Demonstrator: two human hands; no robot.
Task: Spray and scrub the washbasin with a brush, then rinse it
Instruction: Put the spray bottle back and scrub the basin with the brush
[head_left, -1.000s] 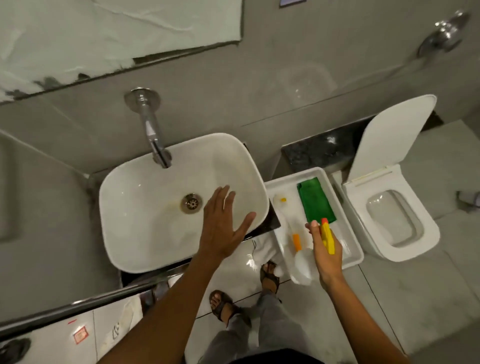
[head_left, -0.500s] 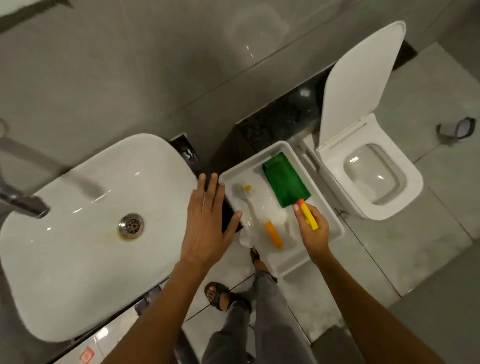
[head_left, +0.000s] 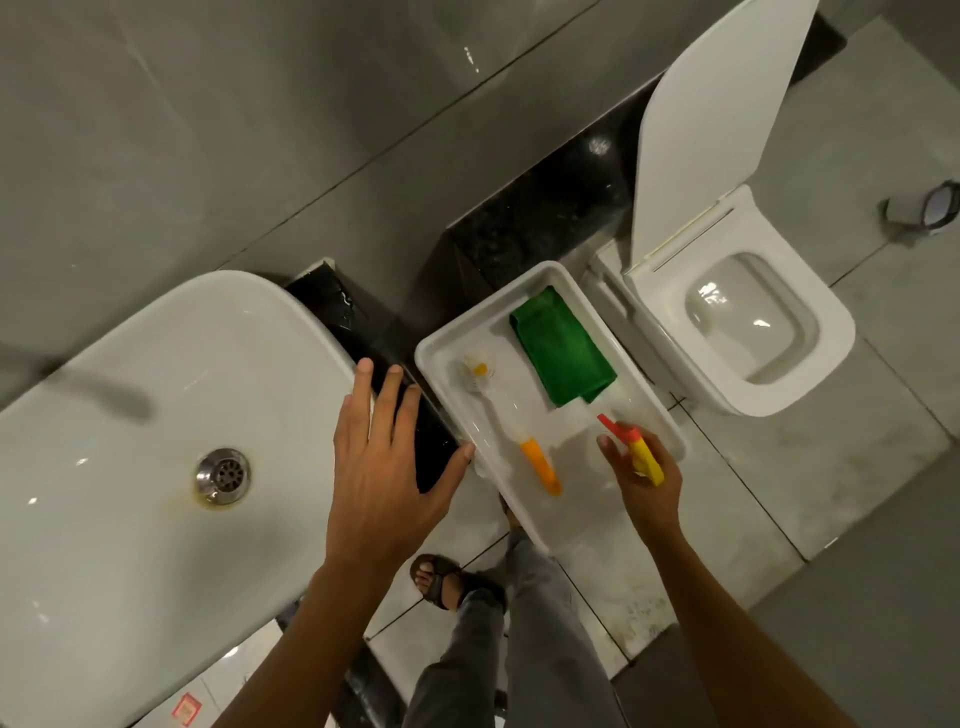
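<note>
Washbasin (head_left: 156, 441) at left lies under the spread, empty grip of the left hand (head_left: 384, 467), while the right hand (head_left: 647, 478) clasps a yellow-and-red spray bottle (head_left: 636, 449) over a white tray (head_left: 550, 275) holding an orange-handled brush (head_left: 519, 431) and green cloth (head_left: 561, 353), toilet (head_left: 748, 312) beyond
</note>
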